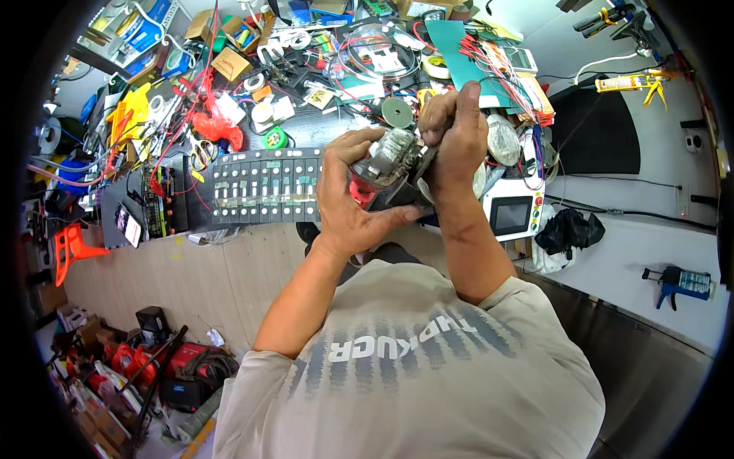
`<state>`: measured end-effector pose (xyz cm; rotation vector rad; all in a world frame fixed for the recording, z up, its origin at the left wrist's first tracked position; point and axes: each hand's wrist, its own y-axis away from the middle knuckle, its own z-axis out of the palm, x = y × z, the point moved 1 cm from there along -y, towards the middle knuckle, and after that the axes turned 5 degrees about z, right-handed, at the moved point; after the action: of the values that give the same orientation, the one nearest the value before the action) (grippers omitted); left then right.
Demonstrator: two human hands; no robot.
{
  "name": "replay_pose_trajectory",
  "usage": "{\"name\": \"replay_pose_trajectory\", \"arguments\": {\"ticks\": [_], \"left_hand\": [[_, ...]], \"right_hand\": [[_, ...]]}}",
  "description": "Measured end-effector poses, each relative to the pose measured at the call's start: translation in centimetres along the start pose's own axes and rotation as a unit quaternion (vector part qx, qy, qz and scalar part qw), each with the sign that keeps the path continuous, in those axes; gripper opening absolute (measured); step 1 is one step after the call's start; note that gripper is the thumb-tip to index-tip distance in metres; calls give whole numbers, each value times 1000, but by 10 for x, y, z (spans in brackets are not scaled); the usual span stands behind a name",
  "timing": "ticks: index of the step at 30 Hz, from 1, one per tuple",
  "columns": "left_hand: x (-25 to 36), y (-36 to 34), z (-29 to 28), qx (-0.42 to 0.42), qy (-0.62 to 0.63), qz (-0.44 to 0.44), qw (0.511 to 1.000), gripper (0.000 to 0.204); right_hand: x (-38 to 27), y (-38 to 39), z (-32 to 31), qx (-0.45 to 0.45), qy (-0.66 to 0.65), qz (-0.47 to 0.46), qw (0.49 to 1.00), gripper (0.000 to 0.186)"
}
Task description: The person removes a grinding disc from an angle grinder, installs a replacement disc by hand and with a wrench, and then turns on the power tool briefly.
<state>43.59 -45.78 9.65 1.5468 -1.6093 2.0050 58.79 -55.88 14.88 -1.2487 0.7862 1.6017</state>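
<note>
I hold a power tool [386, 161], like an angle grinder, with a scuffed silver head and red body, over the desk's front edge. My left hand [345, 203] wraps round its left side and underside, thumb stretched along the bottom. My right hand [455, 141] is curled at the tool's right side, by the guard and spindle, thumb raised; what exactly its fingertips grip is hidden. A small green disc [397, 112] shows just above the tool's head; whether it touches the tool I cannot tell. A dark board with rows of silver dots [260, 183] lies left of my left hand.
The dark desk [200, 222] is cluttered with wires, scissors [202, 153], a green tape measure [274, 138] and a phone [128, 223]. A white machine with a screen [511, 215] stands at my right, near a black bag [569, 233]. Toolboxes and hoses [183, 394] pile on the floor, lower left.
</note>
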Motion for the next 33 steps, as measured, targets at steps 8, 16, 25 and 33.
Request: {"name": "replay_pose_trajectory", "arguments": {"ticks": [8, 16, 25, 33], "left_hand": [[-1, -1, -3, 2, -8, -3, 1000, 107], [-20, 4, -18, -26, 127, -140, 982, 50], [-75, -27, -18, -189, 344, -272, 879, 78], [-84, -39, -4, -248, 412, -337, 809, 100]], "right_hand": [[-21, 3, 11, -180, 137, -336, 914, 66], [-1, -7, -8, -173, -53, -133, 974, 72], [-2, -28, -14, -191, -68, -65, 977, 75], [6, -53, -12, -257, -111, -2, 960, 76]]}}
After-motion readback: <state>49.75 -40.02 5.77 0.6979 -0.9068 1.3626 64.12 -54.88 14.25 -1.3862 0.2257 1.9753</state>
